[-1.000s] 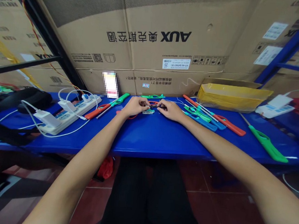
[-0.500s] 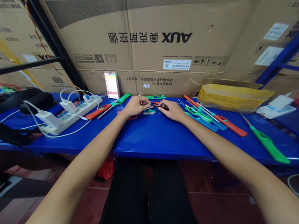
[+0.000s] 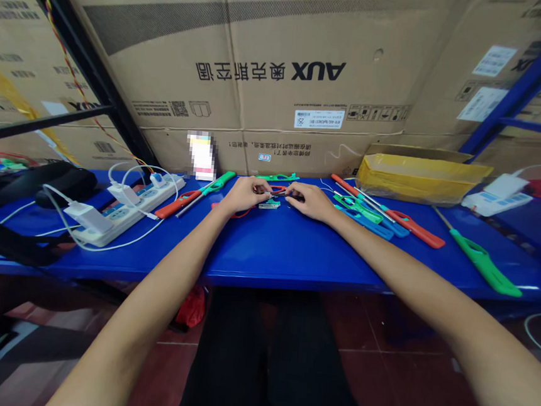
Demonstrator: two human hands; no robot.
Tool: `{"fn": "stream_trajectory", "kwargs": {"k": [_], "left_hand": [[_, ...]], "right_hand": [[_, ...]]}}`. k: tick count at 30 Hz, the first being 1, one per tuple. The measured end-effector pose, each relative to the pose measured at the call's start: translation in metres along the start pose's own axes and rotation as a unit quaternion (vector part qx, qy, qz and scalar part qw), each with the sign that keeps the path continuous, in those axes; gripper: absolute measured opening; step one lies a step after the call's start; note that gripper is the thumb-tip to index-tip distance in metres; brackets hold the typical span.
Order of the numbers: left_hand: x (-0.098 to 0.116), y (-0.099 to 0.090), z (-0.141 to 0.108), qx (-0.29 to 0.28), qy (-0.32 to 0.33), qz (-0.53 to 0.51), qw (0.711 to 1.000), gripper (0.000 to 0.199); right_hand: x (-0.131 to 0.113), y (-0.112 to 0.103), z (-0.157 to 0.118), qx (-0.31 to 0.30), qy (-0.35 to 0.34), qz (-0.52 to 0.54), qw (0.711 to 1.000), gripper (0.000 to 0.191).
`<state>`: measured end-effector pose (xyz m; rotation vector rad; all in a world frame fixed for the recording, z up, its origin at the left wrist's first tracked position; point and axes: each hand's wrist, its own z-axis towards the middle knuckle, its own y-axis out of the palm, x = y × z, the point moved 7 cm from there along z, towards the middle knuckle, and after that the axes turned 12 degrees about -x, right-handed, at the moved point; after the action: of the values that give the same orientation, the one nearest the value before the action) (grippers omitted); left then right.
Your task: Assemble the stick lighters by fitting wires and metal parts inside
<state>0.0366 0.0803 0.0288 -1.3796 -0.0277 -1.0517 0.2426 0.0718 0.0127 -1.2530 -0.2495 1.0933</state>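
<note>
Over the far middle of the blue table (image 3: 285,248), my left hand (image 3: 246,196) and my right hand (image 3: 313,202) face each other with a small gap between them. Both have their fingers pinched together around small dark parts too tiny to name. A green casing piece (image 3: 277,178) lies behind them, and a red piece (image 3: 243,213) is partly under my left hand. Just below the fingertips sits a small green and metallic part (image 3: 269,205). Right of my right hand lie several lighters with long metal tubes, among them a red one (image 3: 415,228) and blue ones.
A power strip (image 3: 122,215) with white chargers and cables is at the left, beside a red lighter (image 3: 175,204) and a green one (image 3: 220,181). A yellow-taped box (image 3: 419,178) stands back right, near a green lighter (image 3: 483,263). Cardboard (image 3: 267,26) rises behind.
The small metallic piece between my fingertips has shifted slightly, and less of it shows. Both hands stay in nearly the same place.
</note>
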Motion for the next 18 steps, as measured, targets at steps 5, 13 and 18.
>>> {"fn": "stream_trajectory", "kwargs": {"k": [5, 13, 18], "left_hand": [[-0.0016, 0.0002, 0.0009, 0.004, 0.005, -0.001, 1.000, 0.016], [-0.0028, 0.0008, 0.0005, -0.003, -0.001, 0.006, 1.000, 0.016], [-0.0029, 0.0022, 0.0016, -0.011, 0.001, 0.001, 1.000, 0.016]], "right_hand": [[0.0010, 0.0000, 0.0003, 0.001, 0.010, 0.004, 1.000, 0.011], [-0.0025, -0.0012, -0.0012, 0.008, 0.005, 0.008, 1.000, 0.010], [-0.0022, 0.0009, -0.0002, 0.012, -0.001, -0.001, 1.000, 0.010]]}}
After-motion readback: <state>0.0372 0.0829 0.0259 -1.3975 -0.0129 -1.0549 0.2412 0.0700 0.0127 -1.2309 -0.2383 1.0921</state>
